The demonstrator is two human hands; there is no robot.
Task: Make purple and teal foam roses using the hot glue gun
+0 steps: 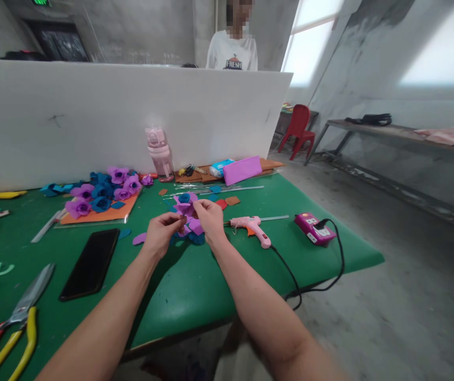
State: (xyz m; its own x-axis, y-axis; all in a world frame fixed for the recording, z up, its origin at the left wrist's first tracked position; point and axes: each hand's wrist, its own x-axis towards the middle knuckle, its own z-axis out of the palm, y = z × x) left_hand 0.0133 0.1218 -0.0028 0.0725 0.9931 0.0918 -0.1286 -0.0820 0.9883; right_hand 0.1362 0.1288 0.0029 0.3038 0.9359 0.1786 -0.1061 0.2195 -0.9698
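My left hand (162,231) and my right hand (210,218) meet over the green table (195,280), both pinching a purple foam flower (186,207) with a blue centre. More purple and blue foam petals (193,232) lie under my hands. A pink glue gun (251,226) rests just right of my right hand, its black cord running off the table edge.
A black phone (91,263) lies left of my arm, with scissors (26,302) and yellow-handled pliers (10,346) at the near left. Finished purple and blue flowers (103,191) sit on an orange sheet. A pink bottle (159,152), a pink power adapter (314,228), a white partition and a person behind it.
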